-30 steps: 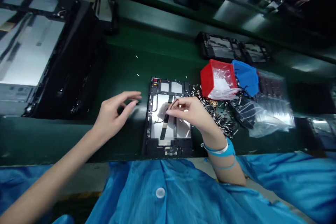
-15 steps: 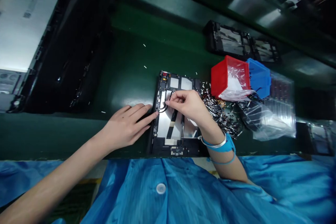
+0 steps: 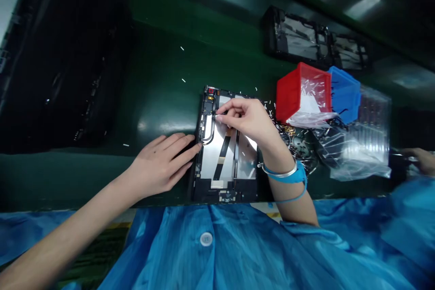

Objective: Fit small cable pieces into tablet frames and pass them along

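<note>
- Dim light falls on a dark green bench (image 3: 159, 68), with a big dark stack (image 3: 68, 68) filling the left of the frame and a red bin (image 3: 287, 93) beside a blue bin (image 3: 346, 104) at upper right.
- At the lower centre of the frame lies the open device (image 3: 209, 165), flat near the bench's front edge, a thin dark cable (image 3: 213, 133) curving along its left side.
- Right hand (image 3: 244, 120): fingers drawn nearly together at the cable's upper stretch; whether they pinch it or only press it, I can't tell.
- Left hand (image 3: 168, 158): fingers loosely spread, holding nothing that I can see, one fingertip at the device's left edge by the cable's bend.
- That bend worries me: if the left fingertip slips, the cable could spring out of line; too hard a tug from the right might kink it.
- Loose small parts (image 3: 304, 149) lie just right of the device, so a careless sweep could nudge one in.
- Against half a second ago, the right hand sits further up the device and the cable runs straighter; the left hand rests much the same.
- Another person's hand (image 3: 423, 158), blurred, now shows at the right edge.
</note>
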A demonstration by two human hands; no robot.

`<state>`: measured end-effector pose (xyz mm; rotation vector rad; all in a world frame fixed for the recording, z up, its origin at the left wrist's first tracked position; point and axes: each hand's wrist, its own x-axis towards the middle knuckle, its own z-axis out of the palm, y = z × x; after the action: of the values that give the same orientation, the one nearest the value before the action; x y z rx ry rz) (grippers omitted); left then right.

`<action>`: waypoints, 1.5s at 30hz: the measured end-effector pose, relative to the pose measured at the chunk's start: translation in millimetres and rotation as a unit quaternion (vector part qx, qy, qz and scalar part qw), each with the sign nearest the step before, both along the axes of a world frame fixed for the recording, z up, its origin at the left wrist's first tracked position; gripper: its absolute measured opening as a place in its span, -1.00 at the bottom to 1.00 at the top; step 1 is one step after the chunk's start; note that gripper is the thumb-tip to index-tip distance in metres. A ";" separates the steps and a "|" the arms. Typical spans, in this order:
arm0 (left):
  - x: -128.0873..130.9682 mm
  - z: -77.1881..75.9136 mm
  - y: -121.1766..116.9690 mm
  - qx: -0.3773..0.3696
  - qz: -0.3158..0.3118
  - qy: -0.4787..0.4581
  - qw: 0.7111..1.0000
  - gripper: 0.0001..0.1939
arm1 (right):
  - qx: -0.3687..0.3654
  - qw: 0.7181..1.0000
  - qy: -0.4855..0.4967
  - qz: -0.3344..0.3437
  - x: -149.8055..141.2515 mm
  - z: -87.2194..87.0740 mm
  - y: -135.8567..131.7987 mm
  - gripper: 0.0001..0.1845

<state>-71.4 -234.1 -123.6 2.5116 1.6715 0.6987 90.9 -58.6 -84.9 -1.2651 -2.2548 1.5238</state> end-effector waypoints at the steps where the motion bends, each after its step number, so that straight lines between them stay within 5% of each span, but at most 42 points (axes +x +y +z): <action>1: 0.5 0.9 -0.4 0.004 0.001 0.008 1.000 -0.65 | 0.002 1.000 0.001 -0.003 0.1 -0.2 0.8 -0.88; 10: 2.6 2.5 2.8 0.002 -0.024 0.070 0.997 -0.55 | 0.031 0.999 -0.013 0.018 -3.8 -0.9 6.4 -0.90; 29: -1.2 3.4 17.7 -0.053 -0.106 0.034 0.992 -0.55 | 0.019 1.000 0.021 0.007 -4.8 -4.0 3.5 -0.91; 39: 5.1 9.2 27.4 -0.027 -0.105 0.046 0.993 -0.54 | 0.099 0.995 -0.023 0.011 -7.5 -10.2 -0.7 -0.93; 45: 6.8 10.7 42.6 -0.047 -0.059 0.017 0.997 -0.58 | 0.220 0.973 -0.061 -0.029 10.8 8.4 -12.5 -0.88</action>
<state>-64.6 -191.6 -112.9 2.5444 1.5127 0.5569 101.7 -71.1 -76.5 -1.2965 -2.4204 0.8725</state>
